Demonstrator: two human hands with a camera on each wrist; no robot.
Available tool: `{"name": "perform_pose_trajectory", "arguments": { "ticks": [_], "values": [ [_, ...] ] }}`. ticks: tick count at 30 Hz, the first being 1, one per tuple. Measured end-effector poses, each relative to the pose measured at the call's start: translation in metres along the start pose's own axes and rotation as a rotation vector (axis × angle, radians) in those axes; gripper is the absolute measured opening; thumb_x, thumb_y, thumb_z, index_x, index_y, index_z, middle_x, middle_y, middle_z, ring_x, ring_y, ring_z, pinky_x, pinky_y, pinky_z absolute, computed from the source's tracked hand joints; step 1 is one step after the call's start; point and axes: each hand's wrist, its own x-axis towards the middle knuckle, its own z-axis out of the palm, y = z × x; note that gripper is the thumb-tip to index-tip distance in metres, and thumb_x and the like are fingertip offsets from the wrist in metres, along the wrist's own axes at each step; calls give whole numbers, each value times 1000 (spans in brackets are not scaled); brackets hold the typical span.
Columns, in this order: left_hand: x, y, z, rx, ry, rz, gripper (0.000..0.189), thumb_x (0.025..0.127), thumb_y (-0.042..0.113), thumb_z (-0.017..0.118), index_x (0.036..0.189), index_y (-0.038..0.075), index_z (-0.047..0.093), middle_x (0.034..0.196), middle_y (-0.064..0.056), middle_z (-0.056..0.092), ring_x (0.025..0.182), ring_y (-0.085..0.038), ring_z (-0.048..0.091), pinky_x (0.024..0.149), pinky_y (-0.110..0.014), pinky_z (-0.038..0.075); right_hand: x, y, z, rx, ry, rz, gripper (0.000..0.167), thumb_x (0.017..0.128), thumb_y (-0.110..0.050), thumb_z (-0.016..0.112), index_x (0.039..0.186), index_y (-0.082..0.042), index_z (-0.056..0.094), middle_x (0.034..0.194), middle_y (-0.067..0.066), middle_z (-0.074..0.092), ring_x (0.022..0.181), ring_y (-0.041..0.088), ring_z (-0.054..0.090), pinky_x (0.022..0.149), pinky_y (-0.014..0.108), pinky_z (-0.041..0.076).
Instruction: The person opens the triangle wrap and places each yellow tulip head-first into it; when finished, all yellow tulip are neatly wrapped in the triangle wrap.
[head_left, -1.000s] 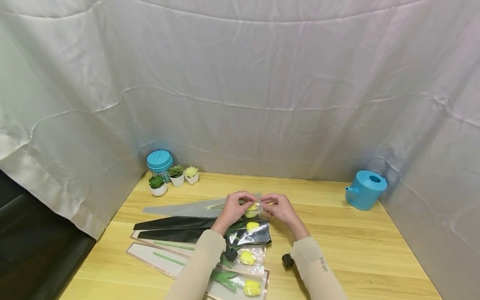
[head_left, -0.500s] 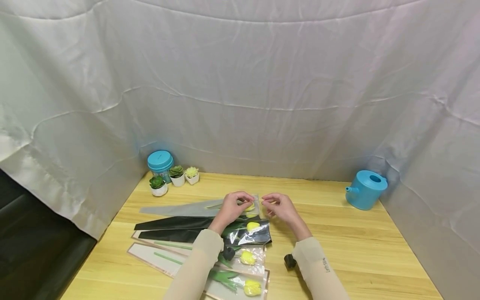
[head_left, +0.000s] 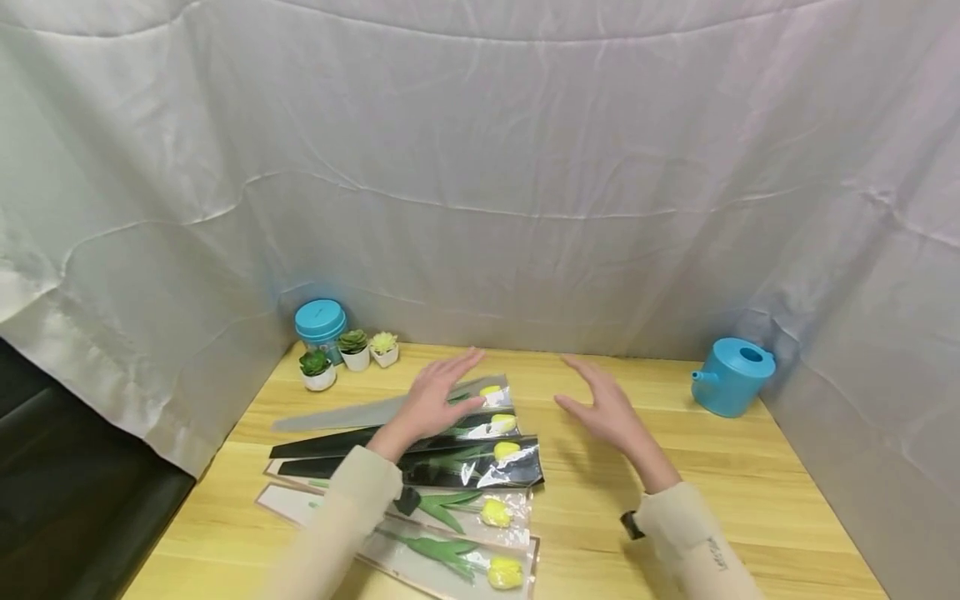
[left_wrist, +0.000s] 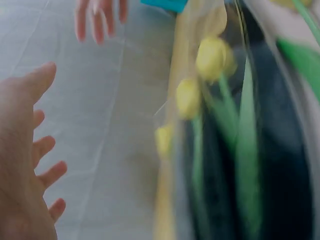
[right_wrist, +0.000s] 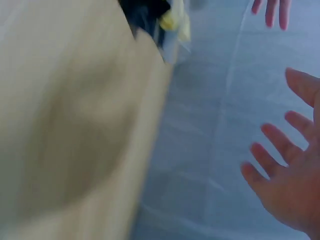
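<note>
My left hand, fingers straight and spread, hovers over the far end of a row of yellow tulips in flat clear-fronted sleeves. It overlaps the grey sleeve and a black sleeve in the head view. Opposite it, my right hand is held above bare wood, thumb apart from the straight fingers. Neither hand holds anything. The nearest tulip lies in a pale sleeve with a pinkish edge. Blurred tulip heads show beside my left hand in the left wrist view.
A blue watering can stands at the back right of the wooden table. At the back left are a blue-lidded jar and small potted succulents, one in front. A grey curtain encloses the table's back and sides.
My hands have left the farthest tulip sleeves and moved apart, the left going left and the right going right. Their pinched fingers have straightened, and the far tulip heads now show fully.
</note>
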Motion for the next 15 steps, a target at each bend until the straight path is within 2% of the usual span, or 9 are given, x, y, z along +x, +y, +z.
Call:
{"name": "perform_pose_trajectory", "arguments": {
  "ticks": [3, 6, 8, 11, 13, 15],
  "values": [
    [-14, -5, -30, 148, 47, 22, 76, 100, 52, 62, 165, 30, 29, 171, 2, 26, 155, -32, 31, 126, -64, 13, -14, -2, -27, -205, 102, -111, 79, 95, -40, 74, 162, -21, 37, 166, 15, 35, 153, 44, 29, 122, 70, 20],
    [-33, -13, -61, 308, 117, 53, 75, 99, 53, 62, 163, 27, 34, 170, -3, 31, 155, -33, 32, 126, -63, 14, -32, 2, -53, -390, 227, -221, 86, 91, -52, 74, 162, -22, 36, 169, 13, 30, 156, 41, 23, 127, 65, 7],
    [-44, -20, -79, 417, 169, 70, 76, 97, 56, 62, 162, 28, 37, 168, -4, 35, 155, -32, 32, 127, -62, 13, -44, 8, -69, -478, 301, -278, 87, 92, -66, 65, 162, -23, 36, 170, 11, 28, 158, 38, 21, 128, 63, 3],
    [-61, -29, -100, 558, 228, 82, 77, 95, 65, 58, 161, 30, 40, 167, -4, 38, 155, -32, 31, 127, -62, 9, -60, 17, -89, -574, 387, -330, 91, 93, -83, 43, 162, -24, 38, 172, 6, 25, 160, 34, 18, 127, 64, 1],
    [-71, -32, -109, 613, 239, 81, 78, 95, 71, 52, 161, 32, 39, 168, -3, 37, 157, -31, 29, 128, -62, 5, -69, 23, -100, -635, 429, -342, 95, 91, -89, 31, 160, -25, 40, 173, 3, 24, 160, 32, 18, 126, 67, 1],
    [-81, -33, -114, 649, 243, 86, 79, 96, 76, 43, 161, 33, 38, 168, -3, 36, 157, -31, 27, 127, -65, 5, -77, 28, -107, -685, 454, -344, 97, 89, -92, 26, 159, -26, 42, 173, 1, 23, 160, 30, 17, 125, 69, 0]
  ]
}}
